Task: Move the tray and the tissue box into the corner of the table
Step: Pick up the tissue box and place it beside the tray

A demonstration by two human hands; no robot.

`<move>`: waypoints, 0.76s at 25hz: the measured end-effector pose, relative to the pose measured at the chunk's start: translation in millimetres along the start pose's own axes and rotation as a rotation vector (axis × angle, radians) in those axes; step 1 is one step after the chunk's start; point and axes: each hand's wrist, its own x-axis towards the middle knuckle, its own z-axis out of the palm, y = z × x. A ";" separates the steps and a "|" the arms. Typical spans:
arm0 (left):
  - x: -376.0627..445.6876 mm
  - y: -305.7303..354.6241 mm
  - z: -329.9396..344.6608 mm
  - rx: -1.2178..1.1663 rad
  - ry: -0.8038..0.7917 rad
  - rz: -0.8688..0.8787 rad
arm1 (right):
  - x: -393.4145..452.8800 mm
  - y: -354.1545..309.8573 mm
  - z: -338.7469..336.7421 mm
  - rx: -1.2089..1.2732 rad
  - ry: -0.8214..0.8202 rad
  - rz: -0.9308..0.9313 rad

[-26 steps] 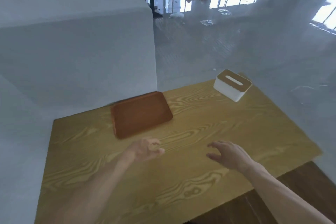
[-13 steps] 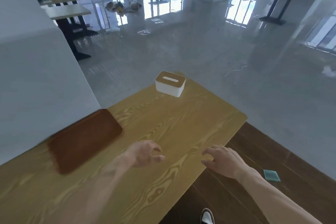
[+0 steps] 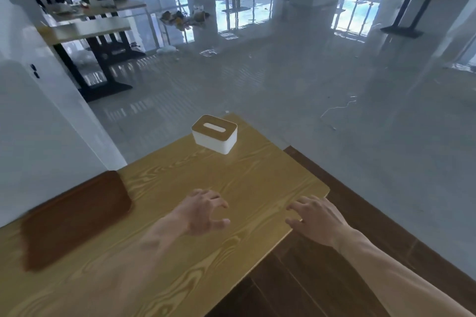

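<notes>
**Empty hands, box at the far corner, tray by the wall**

Fingers (image 3: 219,204) of the left hand (image 3: 203,211) spread and curled like a claw, gripping nothing, hovering just over the bare wood. Fingers (image 3: 298,207) of the right hand (image 3: 318,219) likewise splayed and empty, poised over the near right corner of the desk (image 3: 244,180), with the palm partly out past the edge. Both hands well apart from either thing to be moved.

Further out: the tissue box (image 3: 215,134), white with a wooden slotted lid, upright near the far corner of the desk, close to the edge. Off to the left: the brown tray (image 3: 74,219), flat on the desk against the white wall (image 3: 38,136), blurred in this view.

Probable step in hand: reaching for one of the two, most likely the box straight ahead. Best done by bringing one hand over the lid and pinching the short white sides, lifting rather than shoving, since the box already sits near the drop. For the tray, better taken by a rim with both hands, or slid flat along the wood; no obstacle between it and the box. Chosen corner not tellable from here.
</notes>
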 end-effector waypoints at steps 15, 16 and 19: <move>104.9 -101.3 -32.9 -0.127 0.251 -0.125 | 203.4 30.2 -29.7 -0.068 -0.007 -0.175; 115.4 -115.4 -37.3 -0.136 0.239 -0.143 | 223.5 27.1 -31.5 -0.069 -0.017 -0.173; 145.3 -154.3 -48.9 -0.128 0.176 -0.192 | 280.5 14.6 -33.0 -0.061 -0.038 -0.158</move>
